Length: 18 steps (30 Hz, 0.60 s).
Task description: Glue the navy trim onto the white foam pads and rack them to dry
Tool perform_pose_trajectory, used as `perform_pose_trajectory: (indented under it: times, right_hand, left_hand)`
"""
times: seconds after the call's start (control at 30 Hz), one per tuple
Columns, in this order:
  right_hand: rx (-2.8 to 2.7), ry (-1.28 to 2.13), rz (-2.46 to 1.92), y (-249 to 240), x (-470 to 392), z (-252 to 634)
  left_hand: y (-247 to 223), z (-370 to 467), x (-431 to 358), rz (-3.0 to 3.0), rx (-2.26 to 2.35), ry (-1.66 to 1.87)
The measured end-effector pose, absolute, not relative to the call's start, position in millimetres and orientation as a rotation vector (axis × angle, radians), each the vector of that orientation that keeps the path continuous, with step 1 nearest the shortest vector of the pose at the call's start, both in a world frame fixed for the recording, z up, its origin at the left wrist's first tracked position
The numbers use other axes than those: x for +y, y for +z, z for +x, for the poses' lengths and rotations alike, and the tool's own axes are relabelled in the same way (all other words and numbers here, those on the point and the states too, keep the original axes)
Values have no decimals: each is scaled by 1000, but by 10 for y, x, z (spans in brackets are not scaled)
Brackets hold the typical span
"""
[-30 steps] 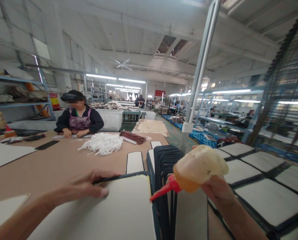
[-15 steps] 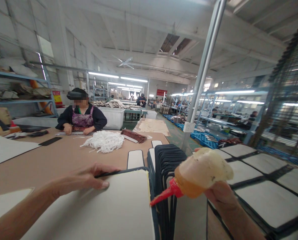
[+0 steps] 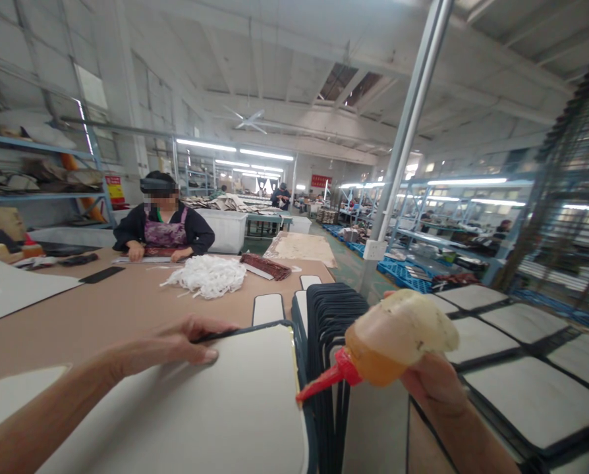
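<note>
My left hand [image 3: 186, 343] grips the far edge of a white panel with a dark border [image 3: 225, 401], thumb on top and fingers beneath. In my right hand [image 3: 435, 382] is a translucent squeeze bottle of amber glue [image 3: 398, 336], tilted down to the left. Its red nozzle [image 3: 327, 380] touches the panel's right edge. A thin yellowish line of glue [image 3: 293, 345] runs along that edge, beyond the nozzle tip. Right beside the panel stands a row of dark-edged panels [image 3: 331, 316], packed upright.
On the brown table [image 3: 141, 309] lie a pile of white strips [image 3: 205, 275], a brown bundle [image 3: 265, 266] and a small white panel [image 3: 268, 309]. Across it sits a co-worker [image 3: 163, 224]. More dark-edged panels [image 3: 541, 395] lie at the right. A metal post [image 3: 403, 131] rises behind the row.
The panel has shifted slightly away from me along the nozzle, so the glue line and corner sit a little higher in view. Both hands keep their holds.
</note>
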State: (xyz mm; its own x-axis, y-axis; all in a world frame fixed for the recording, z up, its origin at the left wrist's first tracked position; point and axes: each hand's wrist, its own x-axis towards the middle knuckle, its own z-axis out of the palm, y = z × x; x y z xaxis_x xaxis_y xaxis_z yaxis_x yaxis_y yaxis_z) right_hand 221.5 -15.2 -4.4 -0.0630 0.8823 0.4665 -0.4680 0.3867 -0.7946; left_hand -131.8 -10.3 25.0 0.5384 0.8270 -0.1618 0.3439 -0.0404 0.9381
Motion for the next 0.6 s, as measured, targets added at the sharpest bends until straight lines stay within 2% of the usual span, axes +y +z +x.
perform_pose_trajectory:
  times: [0.3,0.6]
  right_hand:
    - [-1063,1197,-529,-129,-147,2259]
    - [-1106,1140,-566,-250,-132,2341]
  left_hand:
    - [169,-1258,-150,1522,1071,797]
    - [133,-1304,-117,1466,1089,788]
